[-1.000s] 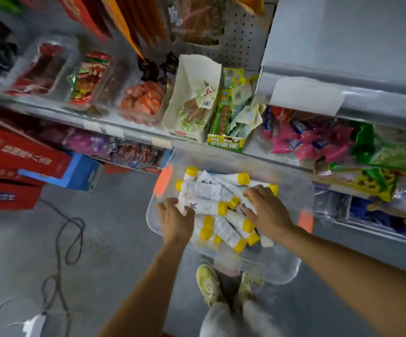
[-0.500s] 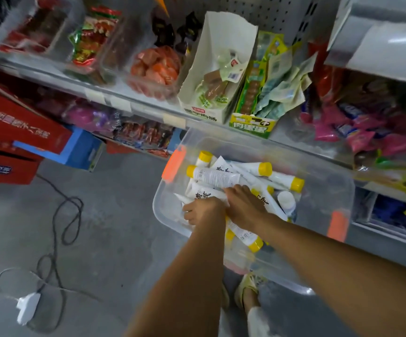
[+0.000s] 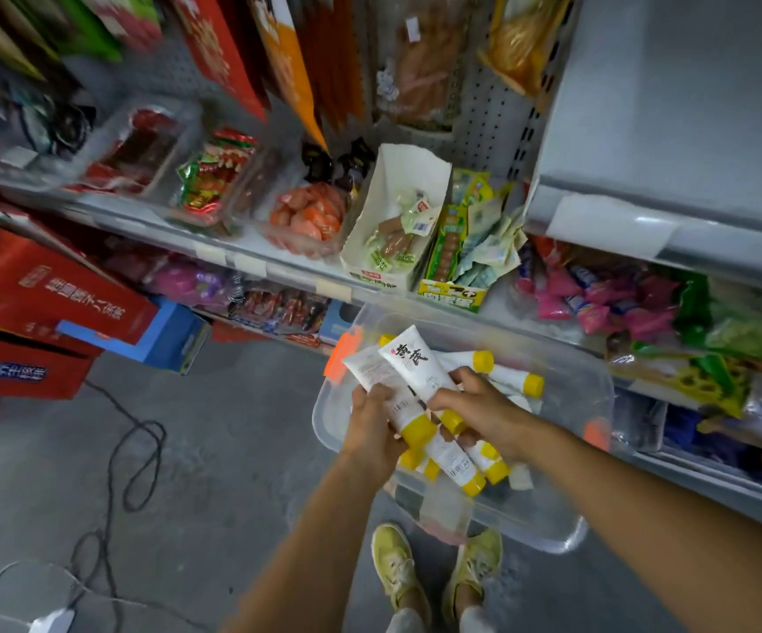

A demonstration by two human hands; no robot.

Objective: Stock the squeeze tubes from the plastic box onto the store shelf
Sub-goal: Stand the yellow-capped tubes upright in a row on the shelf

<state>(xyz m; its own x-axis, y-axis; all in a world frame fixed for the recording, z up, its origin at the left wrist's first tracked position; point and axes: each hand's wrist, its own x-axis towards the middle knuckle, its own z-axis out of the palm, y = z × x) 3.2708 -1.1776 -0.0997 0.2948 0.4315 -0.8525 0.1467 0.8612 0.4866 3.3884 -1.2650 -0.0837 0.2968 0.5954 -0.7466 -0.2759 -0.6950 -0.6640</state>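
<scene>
A clear plastic box (image 3: 571,404) with orange latches sits on the floor below the shelf and holds several white squeeze tubes with yellow caps (image 3: 513,377). My left hand (image 3: 372,431) grips a white tube (image 3: 381,381) lifted above the box, crimped end up. My right hand (image 3: 484,411) holds another white tube (image 3: 413,365) with black characters, beside the first. More tubes (image 3: 484,459) lie under my hands in the box. The store shelf (image 3: 278,262) runs across above the box.
The shelf carries snack packs, a white carton (image 3: 392,221) and a green display box (image 3: 454,267). A bare grey shelf (image 3: 671,143) sits upper right. Red and blue cartons (image 3: 50,312) stand left. A black cable (image 3: 137,454) lies on the floor. My yellow shoes (image 3: 397,568) are below the box.
Both hands have risen out of the box, each lifting a tube. The view has tilted upward, showing more of the shelves.
</scene>
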